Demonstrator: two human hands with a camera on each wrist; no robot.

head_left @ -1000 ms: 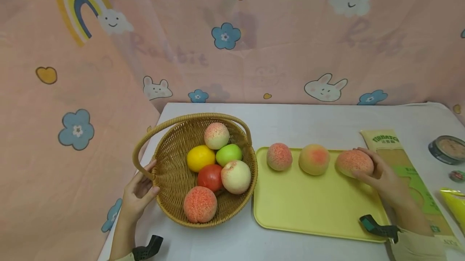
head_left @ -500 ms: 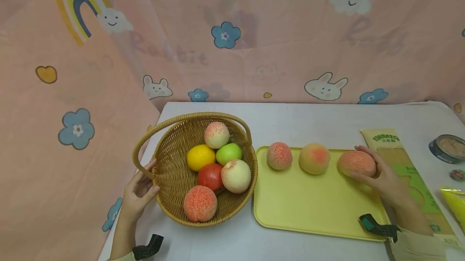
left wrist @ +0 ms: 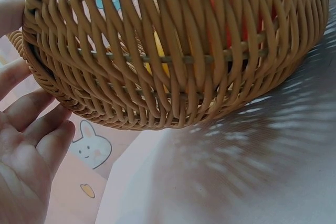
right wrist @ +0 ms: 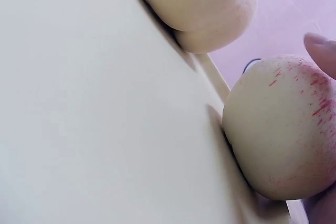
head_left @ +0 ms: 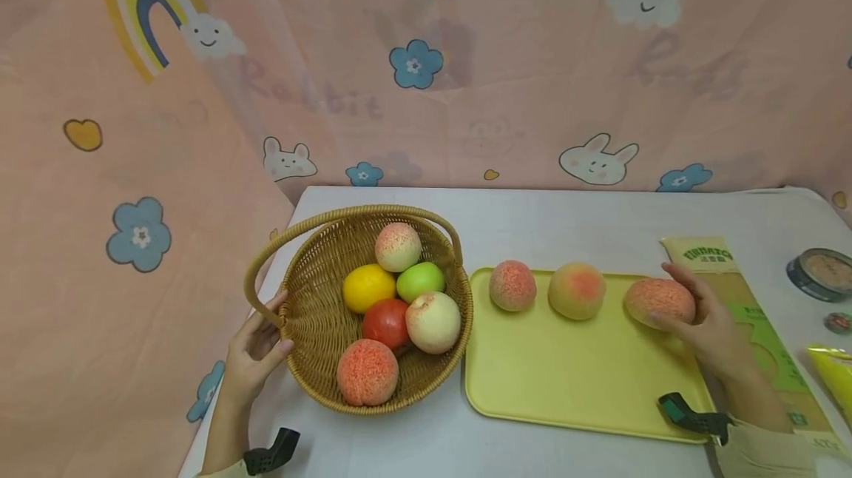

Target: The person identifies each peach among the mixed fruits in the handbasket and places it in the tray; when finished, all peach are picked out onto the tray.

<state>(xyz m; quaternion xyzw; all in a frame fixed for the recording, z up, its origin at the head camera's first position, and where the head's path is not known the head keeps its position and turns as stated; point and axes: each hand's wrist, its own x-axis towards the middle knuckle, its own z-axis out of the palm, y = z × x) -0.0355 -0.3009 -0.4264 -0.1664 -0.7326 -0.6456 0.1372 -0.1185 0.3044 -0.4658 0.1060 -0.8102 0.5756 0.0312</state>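
Observation:
A wicker basket (head_left: 313, 382) stands at the left of the table. My left hand (head_left: 249, 359) is at its left side, holding the rim near the foot of the handle; in the left wrist view the fingertips (left wrist: 55, 121) meet the woven edge. In the basket lie a lemon (head_left: 368, 288), a green fruit (head_left: 420, 282), a red fruit (head_left: 385, 323) and several peaches (head_left: 367, 372). On a yellow tray (head_left: 566, 389), my right hand (head_left: 712, 330) holds a pinkish peach (head_left: 659, 302) at the back right corner, thumb in front and fingers behind.
Two other peaches (head_left: 512, 285) sit along the tray's back edge. To the right lie a green-and-brown package (head_left: 759, 315), a round tin (head_left: 822, 273), a small round item (head_left: 837, 322) and a yellow packet (head_left: 832, 371). A pink patterned cloth (head_left: 492, 93) hangs behind.
The peach at my right hand has shifted slightly right along the tray, and the right hand's fingers have moved right with it. My left hand and the basket stay put.

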